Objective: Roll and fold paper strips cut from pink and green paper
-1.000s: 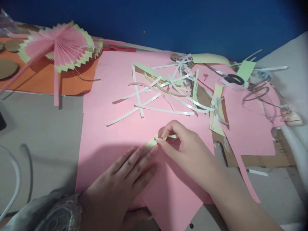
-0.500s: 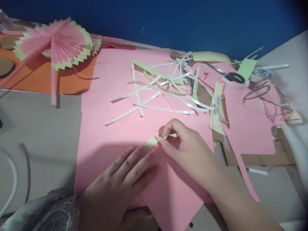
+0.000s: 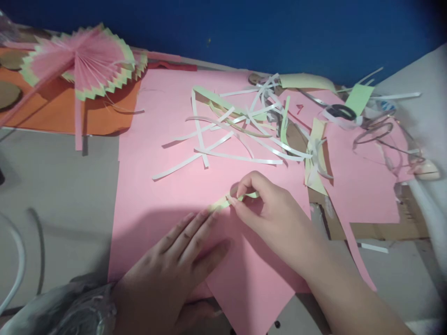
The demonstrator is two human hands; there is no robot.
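Your large sheet (image 3: 146, 195) is plain pink, and your short strip (image 3: 219, 204) pale green and yellow. You also have white strips (image 3: 240, 159), a pink fan (image 3: 101, 60) bordered in yellow and green, orange paper (image 3: 106, 122), a grey table (image 3: 84, 186) and a deep blue wall (image 3: 223, 28).

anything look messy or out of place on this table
Yes, it looks untidy beyond the right hand: thin, glossy white strips lie crisscrossed in a loose tangle over the large pink paper sheet. Nothing appears spilled.
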